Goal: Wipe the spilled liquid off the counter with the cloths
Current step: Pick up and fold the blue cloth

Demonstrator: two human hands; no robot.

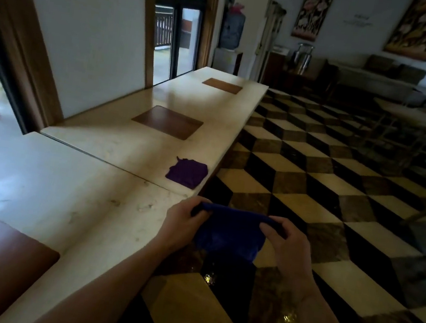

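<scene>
Holding blue cloth (229,234) stretched between left hand (181,225) and right hand (289,250), both pinching its top corners, just off the counter (113,163) edge. Purple cloth (187,172) lying on counter beyond. Preparing to wipe; next, lowering onto faint marks, possibly the spill.

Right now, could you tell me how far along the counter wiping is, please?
Early. Both hands, left and right, grip a dark blue cloth stretched off the cream stone counter's edge. A folded purple cloth lies unused. Faint marks remain near the edge, so the wiping is still left.
</scene>
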